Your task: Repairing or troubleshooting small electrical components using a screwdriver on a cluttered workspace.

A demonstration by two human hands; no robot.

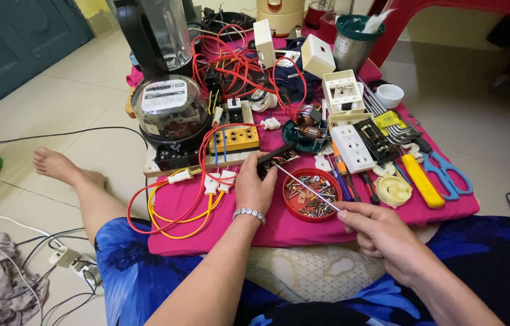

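My left hand [253, 183], with a beaded bracelet at the wrist, grips a small dark electrical part [276, 160] over the pink cloth [279, 226]. My right hand [372, 226] pinches a thin metal screwdriver shaft [306, 187], its tip pointing up-left at the dark part. Under the shaft sits a round red dish [312, 194] full of screws. Both forearms reach in from the bottom over my blue patterned lap.
An electric meter [169, 115] on a board, a yellow terminal block [235, 139], red and yellow wires [173, 211], a white socket plate [352, 148], blue scissors [448, 175], a yellow knife [422, 181], hex keys [387, 118], a blender [158, 36] and a power strip [71, 261] on the floor.
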